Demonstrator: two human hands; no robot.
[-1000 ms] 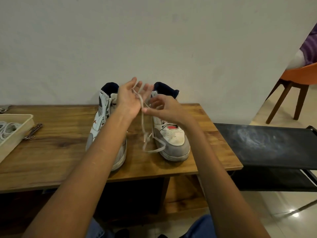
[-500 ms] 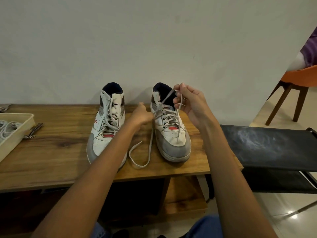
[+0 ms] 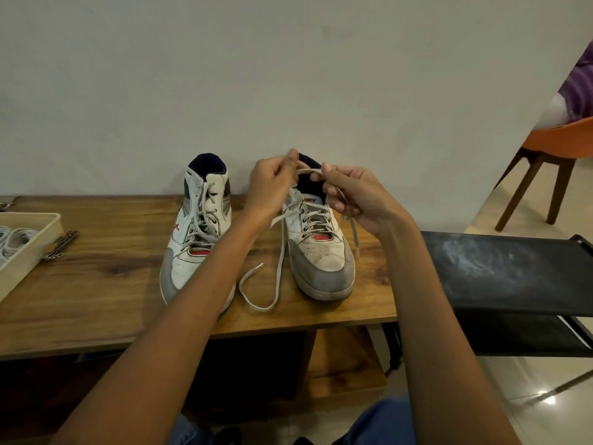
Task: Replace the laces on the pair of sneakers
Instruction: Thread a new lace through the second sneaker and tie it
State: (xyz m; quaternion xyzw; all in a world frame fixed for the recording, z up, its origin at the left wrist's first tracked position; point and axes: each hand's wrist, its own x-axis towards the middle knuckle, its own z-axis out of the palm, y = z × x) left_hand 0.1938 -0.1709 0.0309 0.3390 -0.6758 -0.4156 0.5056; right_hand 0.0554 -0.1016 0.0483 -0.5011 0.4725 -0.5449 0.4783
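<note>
Two white and grey high-top sneakers stand side by side on the wooden table (image 3: 96,284), toes toward me. The left sneaker (image 3: 195,239) is laced. Above the collar of the right sneaker (image 3: 321,258) both hands work its grey lace (image 3: 279,261). My left hand (image 3: 271,184) pinches one strand, whose free end loops down onto the table between the shoes. My right hand (image 3: 356,194) grips the other strand, which hangs past the shoe's right side. The two hands nearly touch, with a short piece of lace between them.
A beige tray (image 3: 29,242) holding white laces sits at the table's left edge, a small metal tool (image 3: 61,245) beside it. A black folding stand (image 3: 507,277) adjoins the table on the right. An orange chair (image 3: 552,155) stands far right. Wall behind.
My left hand rose from the table side of the right sneaker up to its collar, and both hands came together above the shoe, each holding a strand of the lace.
</note>
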